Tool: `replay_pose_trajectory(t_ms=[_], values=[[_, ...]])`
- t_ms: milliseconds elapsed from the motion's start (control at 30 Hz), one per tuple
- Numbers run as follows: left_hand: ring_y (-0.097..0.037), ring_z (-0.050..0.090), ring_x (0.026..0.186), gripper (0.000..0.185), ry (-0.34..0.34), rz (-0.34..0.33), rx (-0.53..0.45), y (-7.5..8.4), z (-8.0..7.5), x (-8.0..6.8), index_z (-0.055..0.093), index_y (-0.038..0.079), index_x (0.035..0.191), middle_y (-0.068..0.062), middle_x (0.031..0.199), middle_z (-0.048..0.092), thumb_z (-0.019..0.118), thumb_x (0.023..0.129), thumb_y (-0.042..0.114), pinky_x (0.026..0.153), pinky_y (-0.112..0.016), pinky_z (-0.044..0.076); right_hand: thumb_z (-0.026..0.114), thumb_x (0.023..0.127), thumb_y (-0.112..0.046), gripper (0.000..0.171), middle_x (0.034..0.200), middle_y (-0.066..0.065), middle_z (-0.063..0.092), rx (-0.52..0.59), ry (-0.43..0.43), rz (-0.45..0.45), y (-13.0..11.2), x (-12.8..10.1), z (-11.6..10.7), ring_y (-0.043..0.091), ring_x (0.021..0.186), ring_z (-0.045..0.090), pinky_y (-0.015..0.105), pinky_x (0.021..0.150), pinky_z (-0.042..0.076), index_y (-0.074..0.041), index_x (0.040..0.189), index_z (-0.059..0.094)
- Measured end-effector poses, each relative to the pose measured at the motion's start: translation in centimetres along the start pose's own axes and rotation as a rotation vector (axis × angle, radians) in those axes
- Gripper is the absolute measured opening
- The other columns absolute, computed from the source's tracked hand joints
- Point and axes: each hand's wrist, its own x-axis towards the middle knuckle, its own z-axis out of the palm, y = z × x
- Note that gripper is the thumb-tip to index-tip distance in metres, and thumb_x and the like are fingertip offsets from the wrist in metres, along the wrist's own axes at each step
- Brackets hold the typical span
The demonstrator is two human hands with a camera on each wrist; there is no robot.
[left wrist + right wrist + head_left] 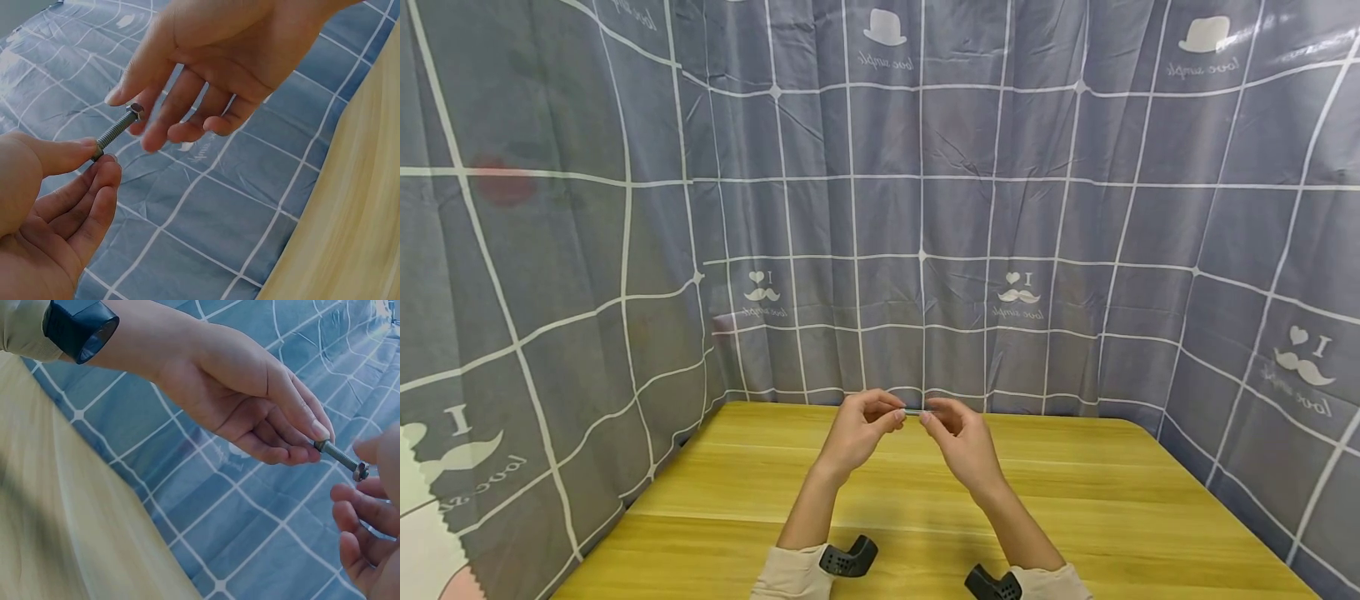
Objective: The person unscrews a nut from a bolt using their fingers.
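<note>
A threaded metal bolt [114, 134] slants between the two hands, held in the air above the table's far edge. My left hand [852, 436] pinches one end of it between thumb and fingertips, partly covering that end. At the other end sits a hexagonal nut [360, 472]. Around the nut, my right hand [967, 446] has its thumb on one side and its index finger on the other. The left wrist view shows a gap between the right thumb [115, 95] and the nut. Whether the right index finger touches the nut, I cannot tell. The other right fingers hang loosely curved.
Below the hands is a wooden table [880, 525]. Grey curtains [962, 217] with white grid lines stand behind it and at both sides. Each wrist carries a black device, one on the left [850, 557] and one on the right [992, 583].
</note>
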Motion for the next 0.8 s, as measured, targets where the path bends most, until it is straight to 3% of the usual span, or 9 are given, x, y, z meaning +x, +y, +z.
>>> replay_pose_trajectory(t_ms=[167, 300, 400, 500, 633, 800], values=[[-0.028, 0.071, 0.09, 0.011, 0.009, -0.003, -0.003, 0.17, 0.04, -0.13, 0.073, -0.002, 0.107, -0.011, 0.097, 0.075, 0.067, 0.101, 0.004, 0.085, -0.038, 0.059, 0.067, 0.102, -0.008, 0.014, 0.1, 0.01, 0.074, 0.025, -0.008, -0.014, 0.04, 0.0, -0.04, 0.025, 0.093, 0.069, 0.033, 0.083, 0.055, -0.003, 0.113, 0.074], [-0.028, 0.071, 0.091, 0.011, 0.009, -0.012, -0.013, 0.32, 0.13, -0.23, 0.073, -0.002, 0.108, -0.014, 0.098, 0.074, 0.067, 0.101, 0.004, 0.086, -0.037, 0.059, 0.072, 0.098, -0.007, 0.026, 0.113, 0.013, 0.072, 0.035, -0.008, -0.018, 0.03, -0.07, -0.1, 0.025, 0.098, 0.07, 0.037, 0.085, 0.056, -0.007, 0.125, 0.07], [-0.028, 0.071, 0.091, 0.01, 0.006, -0.014, -0.011, 0.27, 0.17, -0.22, 0.074, 0.0, 0.107, -0.014, 0.098, 0.074, 0.067, 0.101, 0.005, 0.086, -0.037, 0.059, 0.072, 0.1, -0.015, 0.031, 0.112, 0.01, 0.072, 0.022, -0.006, 0.01, 0.01, -0.16, -0.08, 0.024, 0.095, 0.07, 0.04, 0.084, 0.056, -0.008, 0.13, 0.068], [-0.028, 0.071, 0.09, 0.01, 0.009, -0.007, -0.008, 0.1, 0.15, -0.17, 0.074, 0.0, 0.107, -0.012, 0.097, 0.074, 0.067, 0.101, 0.004, 0.085, -0.037, 0.059, 0.068, 0.103, -0.018, 0.024, 0.102, 0.007, 0.074, 0.018, -0.002, 0.019, 0.04, -0.17, -0.05, 0.022, 0.091, 0.068, 0.037, 0.083, 0.056, -0.004, 0.123, 0.071], [-0.028, 0.071, 0.089, 0.01, 0.01, -0.002, -0.002, -0.05, 0.07, -0.09, 0.074, 0.0, 0.106, -0.01, 0.096, 0.074, 0.067, 0.101, 0.005, 0.085, -0.036, 0.059, 0.067, 0.102, -0.008, 0.014, 0.098, 0.007, 0.073, 0.056, 0.002, -0.02, 0.03, -0.13, -0.06, 0.023, 0.092, 0.069, 0.031, 0.083, 0.055, -0.003, 0.113, 0.073], [-0.026, 0.071, 0.089, 0.011, 0.001, 0.004, 0.004, -0.13, -0.06, -0.06, 0.073, -0.001, 0.107, -0.009, 0.096, 0.074, 0.066, 0.102, 0.005, 0.085, -0.036, 0.059, 0.071, 0.099, -0.006, 0.03, 0.116, 0.01, 0.072, 0.087, -0.009, -0.027, -0.17, -0.15, -0.04, 0.027, 0.106, 0.069, 0.035, 0.09, 0.055, -0.007, 0.129, 0.067]])
